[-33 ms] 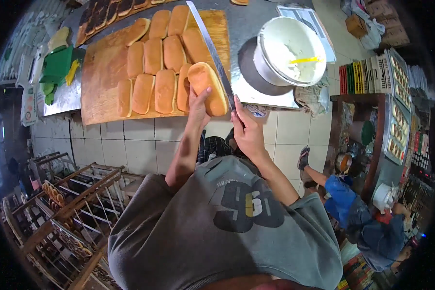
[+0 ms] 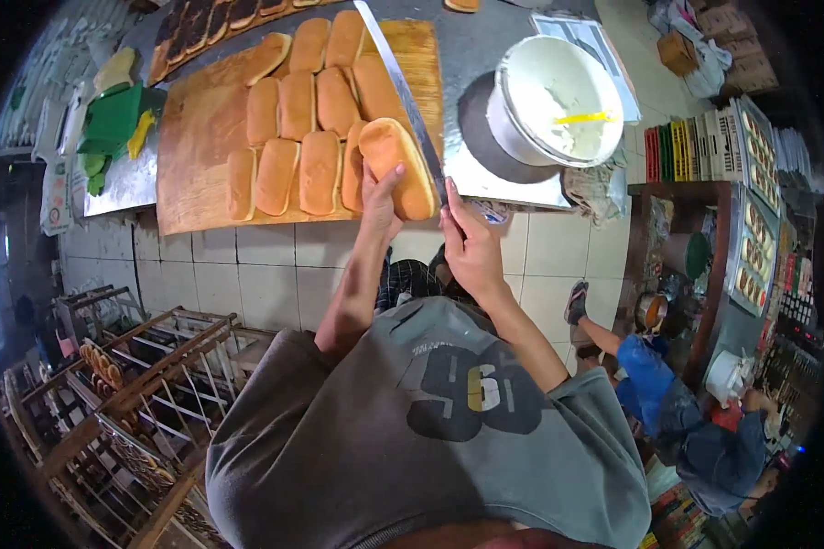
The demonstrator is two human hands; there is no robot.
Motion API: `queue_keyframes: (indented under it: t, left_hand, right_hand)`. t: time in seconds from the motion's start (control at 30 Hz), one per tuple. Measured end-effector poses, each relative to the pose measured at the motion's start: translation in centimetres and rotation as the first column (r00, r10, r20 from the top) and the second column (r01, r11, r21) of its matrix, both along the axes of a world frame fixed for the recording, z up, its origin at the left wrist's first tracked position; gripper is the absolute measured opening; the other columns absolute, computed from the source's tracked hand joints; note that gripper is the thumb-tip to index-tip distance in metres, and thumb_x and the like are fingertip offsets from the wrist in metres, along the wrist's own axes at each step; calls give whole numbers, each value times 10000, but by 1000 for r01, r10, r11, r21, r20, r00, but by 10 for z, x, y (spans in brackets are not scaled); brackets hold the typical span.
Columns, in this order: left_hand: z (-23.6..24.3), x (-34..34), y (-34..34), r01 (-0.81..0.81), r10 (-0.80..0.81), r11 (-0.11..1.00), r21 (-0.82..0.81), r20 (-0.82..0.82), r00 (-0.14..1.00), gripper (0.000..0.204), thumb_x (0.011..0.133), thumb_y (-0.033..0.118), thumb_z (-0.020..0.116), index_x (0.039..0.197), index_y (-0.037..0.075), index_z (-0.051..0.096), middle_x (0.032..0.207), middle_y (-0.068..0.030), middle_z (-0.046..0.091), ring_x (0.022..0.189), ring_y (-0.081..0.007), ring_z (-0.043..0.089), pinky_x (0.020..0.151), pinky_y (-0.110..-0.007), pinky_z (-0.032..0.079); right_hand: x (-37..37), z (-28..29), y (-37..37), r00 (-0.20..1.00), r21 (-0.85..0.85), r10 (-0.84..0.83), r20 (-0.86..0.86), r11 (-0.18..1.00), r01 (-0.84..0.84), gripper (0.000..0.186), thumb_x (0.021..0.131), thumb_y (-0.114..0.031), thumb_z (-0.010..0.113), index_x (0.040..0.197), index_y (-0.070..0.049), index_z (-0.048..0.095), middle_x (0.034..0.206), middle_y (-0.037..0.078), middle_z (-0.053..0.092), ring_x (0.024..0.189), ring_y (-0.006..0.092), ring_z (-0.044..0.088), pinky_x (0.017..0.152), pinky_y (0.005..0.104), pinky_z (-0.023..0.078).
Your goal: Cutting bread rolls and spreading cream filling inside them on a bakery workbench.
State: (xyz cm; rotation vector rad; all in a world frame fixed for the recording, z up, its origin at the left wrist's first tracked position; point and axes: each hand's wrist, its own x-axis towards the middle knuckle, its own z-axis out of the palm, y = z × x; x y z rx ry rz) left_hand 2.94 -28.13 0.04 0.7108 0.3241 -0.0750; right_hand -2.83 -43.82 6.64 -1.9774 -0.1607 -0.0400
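My left hand grips an oblong golden bread roll, tilted up above the front of a wooden board. Rows of similar rolls lie on that board behind it. In my right hand is a long, straight metal knife, its blade angled away from me alongside the held roll; whether the two touch I cannot tell. To the right stands a white bucket with white cream inside and a yellow utensil in it.
Dark-topped bread sits at the far left, near a green container. A wooden-framed rack is at lower left. At right are shelves with trays and another person in blue shorts, low near the floor.
The view has shifted slightly, so the scene sits a little farther right in the frame. Both hands keep their grips, with no other clear movement.
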Motion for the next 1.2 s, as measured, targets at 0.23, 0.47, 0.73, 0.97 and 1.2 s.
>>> queue_keyframes:
  t: [0.23, 0.47, 0.73, 0.97, 1.2]
  left_hand:
    - [17, 15, 32, -121, 118, 992, 24, 96, 988, 606, 826, 67, 725, 1342, 118, 413, 1248, -44, 554, 1145, -198, 559, 961, -386, 508]
    - [33, 54, 76, -116, 120, 992, -51, 93, 988, 551, 861, 46, 687, 1323, 137, 401, 1207, -85, 559, 1069, -216, 600, 865, -382, 563]
    - [30, 26, 78, 78, -73, 996, -40, 127, 989, 700, 821, 3, 719, 1387, 157, 337, 1261, -68, 521, 1125, -220, 560, 896, -392, 549]
    - [23, 18, 91, 50, -50, 997, -61, 6, 999, 628, 837, 66, 728, 1338, 151, 360, 1234, -74, 529, 1103, -215, 572, 865, -380, 557]
    - [23, 6, 81, 220, -218, 975, -14, 68, 973, 620, 824, 69, 754, 1317, 121, 382, 1206, -77, 569, 1069, -218, 602, 833, -387, 570]
  right_hand:
    - [13, 15, 54, 995, -131, -28, 97, 991, 41, 496, 908, -8, 603, 1391, -73, 511, 740, 139, 565, 636, 206, 553, 642, 304, 476]
    - [-42, 25, 81, 999, -233, -42, 24, 971, 47, 510, 914, -9, 587, 1408, -84, 489, 804, 199, 596, 683, 306, 604, 658, 354, 500]
    - [-113, 22, 104, 983, -259, -163, 83, 949, 179, 473, 909, 3, 582, 1375, -26, 507, 731, 150, 548, 600, 220, 549, 586, 317, 461]
    - [-89, 13, 137, 988, -354, -153, 11, 924, 147, 449, 909, -3, 583, 1353, -48, 532, 775, 192, 584, 651, 311, 605, 626, 343, 488]
    - [-143, 7, 140, 975, -336, -222, -8, 919, 207, 461, 916, -9, 574, 1371, -47, 513, 729, 159, 549, 600, 262, 559, 599, 343, 479]
